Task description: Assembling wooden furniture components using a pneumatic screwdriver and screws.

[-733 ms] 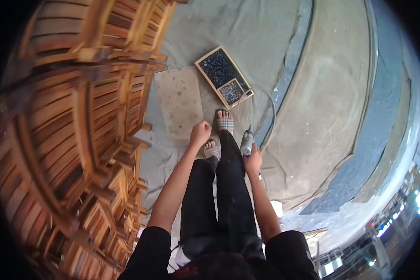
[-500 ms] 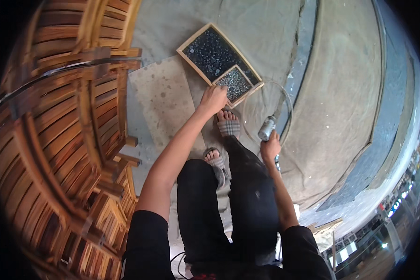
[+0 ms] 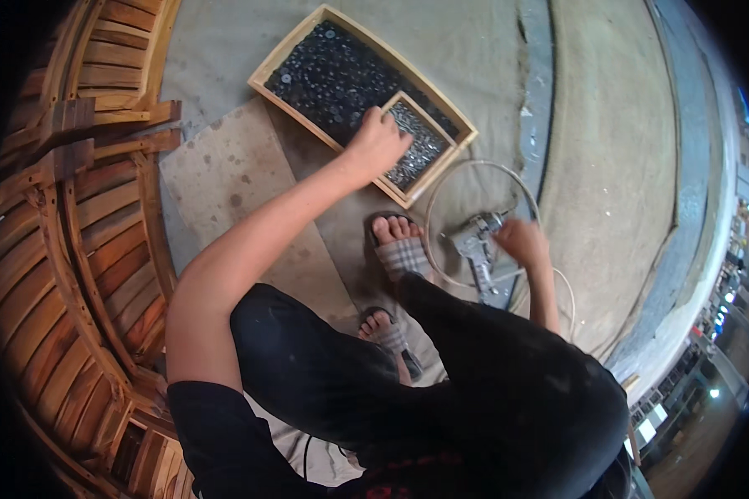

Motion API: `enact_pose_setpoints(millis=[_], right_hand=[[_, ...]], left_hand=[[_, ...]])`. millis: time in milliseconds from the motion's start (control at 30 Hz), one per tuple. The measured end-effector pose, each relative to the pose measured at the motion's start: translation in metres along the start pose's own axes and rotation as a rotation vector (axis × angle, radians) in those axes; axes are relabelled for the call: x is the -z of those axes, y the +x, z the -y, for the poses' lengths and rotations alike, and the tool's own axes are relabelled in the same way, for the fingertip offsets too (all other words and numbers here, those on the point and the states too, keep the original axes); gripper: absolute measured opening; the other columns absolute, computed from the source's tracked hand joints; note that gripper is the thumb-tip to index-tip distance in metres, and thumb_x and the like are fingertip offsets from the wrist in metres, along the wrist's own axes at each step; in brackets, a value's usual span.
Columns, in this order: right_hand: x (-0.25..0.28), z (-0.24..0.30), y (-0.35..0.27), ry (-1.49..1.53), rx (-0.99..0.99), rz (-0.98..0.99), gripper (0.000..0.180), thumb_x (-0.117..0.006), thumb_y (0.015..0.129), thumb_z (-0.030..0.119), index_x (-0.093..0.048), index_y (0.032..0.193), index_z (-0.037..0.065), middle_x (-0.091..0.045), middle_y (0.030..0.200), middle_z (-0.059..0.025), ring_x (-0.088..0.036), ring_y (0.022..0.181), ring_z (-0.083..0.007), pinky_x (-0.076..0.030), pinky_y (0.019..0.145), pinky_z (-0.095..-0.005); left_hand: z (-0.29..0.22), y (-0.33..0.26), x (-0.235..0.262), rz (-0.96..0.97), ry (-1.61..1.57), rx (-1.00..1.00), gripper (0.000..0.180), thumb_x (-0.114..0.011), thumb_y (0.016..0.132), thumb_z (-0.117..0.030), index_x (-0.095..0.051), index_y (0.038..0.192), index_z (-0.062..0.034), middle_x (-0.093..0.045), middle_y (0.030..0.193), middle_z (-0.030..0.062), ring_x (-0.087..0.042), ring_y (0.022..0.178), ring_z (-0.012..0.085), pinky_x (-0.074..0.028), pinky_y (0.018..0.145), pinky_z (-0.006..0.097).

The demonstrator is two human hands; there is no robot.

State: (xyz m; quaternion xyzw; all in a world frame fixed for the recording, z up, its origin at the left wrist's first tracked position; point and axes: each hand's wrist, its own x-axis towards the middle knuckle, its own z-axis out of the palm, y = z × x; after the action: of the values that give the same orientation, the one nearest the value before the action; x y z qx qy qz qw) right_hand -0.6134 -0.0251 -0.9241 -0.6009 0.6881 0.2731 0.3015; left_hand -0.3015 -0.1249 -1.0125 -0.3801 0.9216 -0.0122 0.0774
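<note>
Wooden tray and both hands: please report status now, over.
Left hand reaching into wooden tray, on the small-hardware compartment. Right hand gripping power tool, its hose looped beside. Nothing blocks the tray; sandalled foot just below it.

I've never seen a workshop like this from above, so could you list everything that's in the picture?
Wooden tray: one, pale frame, two compartments, on the floor cloth ahead.
Small metal parts: many, dark and silvery, filling both compartments; too small to tell the kind.
Power tool: one, grey metal, on the floor at the right.
Hose: one, pale, looped round the tool.
Flat board: one, beige, stained, left of the tray.
Wooden furniture frames: a stack, reddish brown, far left.
Floor cloth: grey-beige, underfoot.
Sandalled feet: two, centre.
Left hand: reaching into the smaller compartment.
Right hand: on the tool.
</note>
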Motion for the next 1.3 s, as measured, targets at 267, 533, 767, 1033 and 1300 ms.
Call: enact_pose_setpoints(millis=[267,533,767,1033,1300], right_hand=[[0.148,0.088,0.021,0.399,0.482,-0.569,0.025,-0.064,0.084,0.025,-0.067,0.1,0.005,-0.071,0.091,-0.0133,-0.069,0.078,-0.0297,-0.053,0.071,-0.0385],[0.159,0.18,0.075,0.525,0.813,-0.334,0.022,-0.062,0.083,0.02,-0.068,0.094,0.003,-0.07,0.087,-0.0148,-0.068,0.069,-0.028,-0.053,0.069,-0.0363],[0.163,0.218,0.114,0.77,0.745,0.019,0.022,-0.056,0.086,0.014,-0.066,0.099,-0.001,-0.066,0.081,-0.0053,-0.061,0.067,-0.0119,-0.05,0.062,-0.0257],[0.122,0.254,0.169,0.285,1.029,-0.41,0.018,-0.06,0.074,0.013,-0.066,0.089,0.003,-0.069,0.087,-0.0144,-0.064,0.08,-0.0351,-0.052,0.075,-0.0431],[0.08,0.268,0.174,0.013,0.936,-0.714,0.036,-0.067,0.078,0.029,-0.063,0.109,0.009,-0.058,0.112,-0.0134,-0.054,0.108,-0.0342,-0.047,0.087,-0.0467]], left_hand=[[0.0,0.002,0.015,0.04,0.041,-0.05,0.015,-0.058,0.084,-0.019,-0.073,0.082,-0.0186,-0.069,0.079,-0.0015,-0.06,0.094,0.0203,-0.035,0.084,0.048],[-0.006,-0.008,0.018,-0.131,-0.113,0.021,0.016,-0.057,0.083,-0.017,-0.069,0.074,-0.0112,-0.066,0.075,0.0049,-0.059,0.093,0.0222,-0.038,0.088,0.05],[0.002,-0.016,0.035,-0.248,-1.68,0.438,0.033,-0.052,0.094,-0.019,-0.051,0.064,-0.0049,-0.049,0.06,-0.0005,-0.043,0.056,0.012,-0.038,0.055,0.027],[-0.024,-0.003,0.011,-0.092,-2.9,0.202,0.032,-0.043,0.088,-0.019,-0.036,0.058,-0.009,-0.051,0.064,0.0086,-0.044,0.058,0.0163,-0.039,0.056,0.028],[-0.027,-0.009,0.023,0.185,-2.475,0.725,0.033,-0.038,0.097,-0.021,-0.061,0.087,0.0006,-0.063,0.081,0.0117,-0.06,0.072,0.0182,-0.05,0.064,0.03]])
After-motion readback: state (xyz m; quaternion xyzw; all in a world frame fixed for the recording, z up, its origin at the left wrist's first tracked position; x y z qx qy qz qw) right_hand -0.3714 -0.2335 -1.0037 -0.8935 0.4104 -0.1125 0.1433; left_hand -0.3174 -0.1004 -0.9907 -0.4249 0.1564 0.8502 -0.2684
